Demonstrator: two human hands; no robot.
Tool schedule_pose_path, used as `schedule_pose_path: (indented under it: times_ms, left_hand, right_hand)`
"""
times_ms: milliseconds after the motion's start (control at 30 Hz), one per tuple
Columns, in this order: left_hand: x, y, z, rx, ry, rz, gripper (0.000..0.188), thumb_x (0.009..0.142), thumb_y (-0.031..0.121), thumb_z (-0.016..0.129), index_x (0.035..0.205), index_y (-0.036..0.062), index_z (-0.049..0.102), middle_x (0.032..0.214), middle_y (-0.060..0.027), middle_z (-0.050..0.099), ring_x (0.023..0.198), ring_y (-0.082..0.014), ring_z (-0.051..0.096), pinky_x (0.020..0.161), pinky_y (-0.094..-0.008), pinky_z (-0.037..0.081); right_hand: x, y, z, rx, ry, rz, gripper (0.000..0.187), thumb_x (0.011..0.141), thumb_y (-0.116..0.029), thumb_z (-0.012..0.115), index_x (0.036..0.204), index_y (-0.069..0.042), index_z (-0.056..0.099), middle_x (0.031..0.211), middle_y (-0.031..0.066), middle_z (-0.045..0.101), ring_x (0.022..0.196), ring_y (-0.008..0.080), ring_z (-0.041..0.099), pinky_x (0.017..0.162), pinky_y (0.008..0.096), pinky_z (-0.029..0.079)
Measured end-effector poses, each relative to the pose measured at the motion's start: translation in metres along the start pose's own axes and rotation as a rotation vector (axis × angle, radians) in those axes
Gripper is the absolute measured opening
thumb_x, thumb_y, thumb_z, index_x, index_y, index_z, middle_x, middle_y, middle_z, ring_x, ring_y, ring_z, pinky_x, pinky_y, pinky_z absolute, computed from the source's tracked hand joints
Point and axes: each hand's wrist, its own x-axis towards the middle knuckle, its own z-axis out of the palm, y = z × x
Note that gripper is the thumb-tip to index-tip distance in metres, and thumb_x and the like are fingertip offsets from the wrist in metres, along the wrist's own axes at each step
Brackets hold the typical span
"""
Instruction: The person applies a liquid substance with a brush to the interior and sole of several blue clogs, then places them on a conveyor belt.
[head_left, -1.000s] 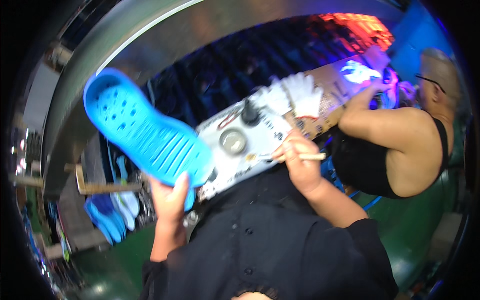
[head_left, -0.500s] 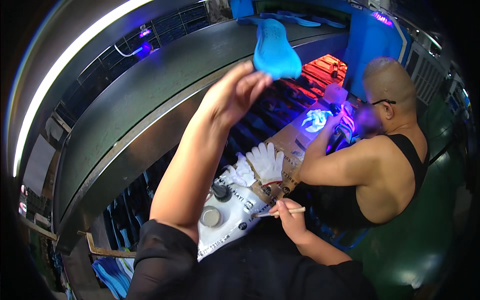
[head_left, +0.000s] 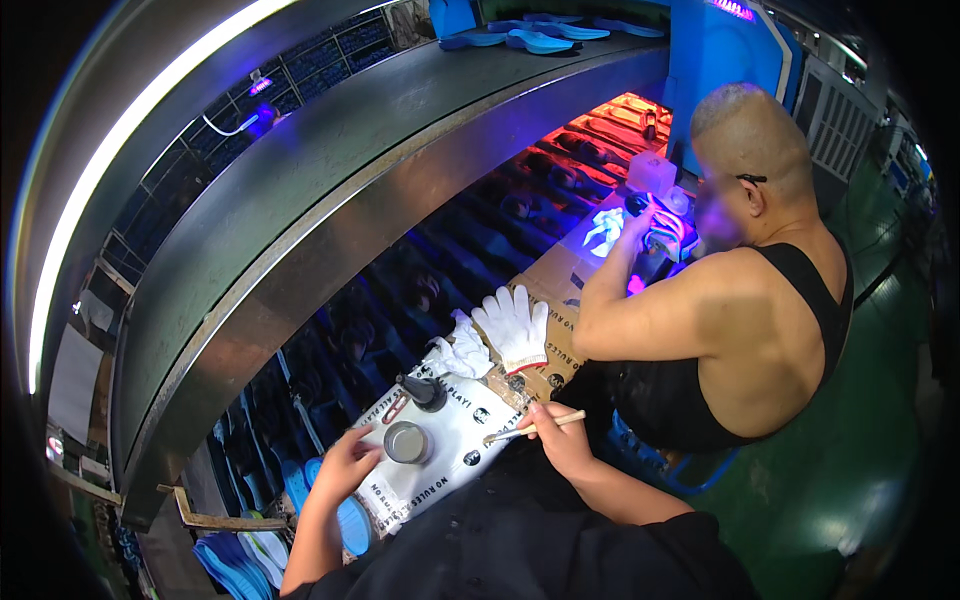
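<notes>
My right hand (head_left: 560,440) grips a thin paintbrush (head_left: 512,433), its bristles pointing left over the white printed wrapping (head_left: 440,470). Down at the left edge of that surface is my left hand (head_left: 345,465), fingers loosely bent and apart, with nothing visible in them. Just right of it stands a small round metal cup (head_left: 408,444). Behind the cup are a black bottle with a nozzle (head_left: 424,392) and a small red item I cannot make out. Beside my left wrist lies a light-blue shoe sole (head_left: 353,526), partly hidden by the forearm.
White gloves (head_left: 513,325) lie on brown cardboard (head_left: 555,275). Several blue soles (head_left: 543,42) rest at the far end of the raised belt (head_left: 290,150). Dark shoe parts line the lower level, with a red-lit opening (head_left: 610,135) behind. A co-worker (head_left: 740,320) sits close at right.
My left hand has let go of the blue sole it held over the raised belt and dropped down beside the cup. A blue sole now lies on the belt's far end. My right hand keeps the paintbrush.
</notes>
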Motion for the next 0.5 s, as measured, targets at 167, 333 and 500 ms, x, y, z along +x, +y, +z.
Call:
schedule_pose_path:
  times_ms: [167,333,500]
  left_hand:
    - [-0.084,-0.137,-0.016,0.763,0.507,-0.329,0.056,0.070,0.013,0.065,0.121,0.0031,0.046,0.103,-0.0211,0.058,0.091,-0.0347,0.059,0.080,-0.0406,0.048]
    - [-0.099,-0.178,0.001,0.736,0.489,-0.386,0.044,0.070,0.010,0.058,0.111,0.0044,0.044,0.097,-0.0229,0.059,0.085,-0.0388,0.058,0.071,-0.0440,0.046]
    - [-0.093,-0.173,-0.006,0.641,0.593,-0.470,0.062,0.071,0.021,0.060,0.125,0.0034,0.035,0.079,-0.0202,0.064,0.070,-0.0377,0.061,0.063,-0.0449,0.048]
  right_hand:
    - [0.001,0.006,0.027,0.006,-0.088,0.035,0.032,0.093,-0.018,0.047,0.073,0.001,0.063,0.066,0.0044,0.059,0.059,0.0091,0.052,0.056,0.0224,0.042]
    - [0.001,0.006,0.051,-0.116,-0.164,-0.011,0.031,0.093,-0.018,0.047,0.074,0.000,0.064,0.066,0.0053,0.060,0.059,0.0091,0.052,0.057,0.0222,0.043]
    - [0.010,0.010,0.066,-0.170,-0.105,-0.035,0.033,0.093,-0.020,0.047,0.072,0.001,0.062,0.067,0.0056,0.061,0.062,0.0100,0.054,0.059,0.0236,0.043]
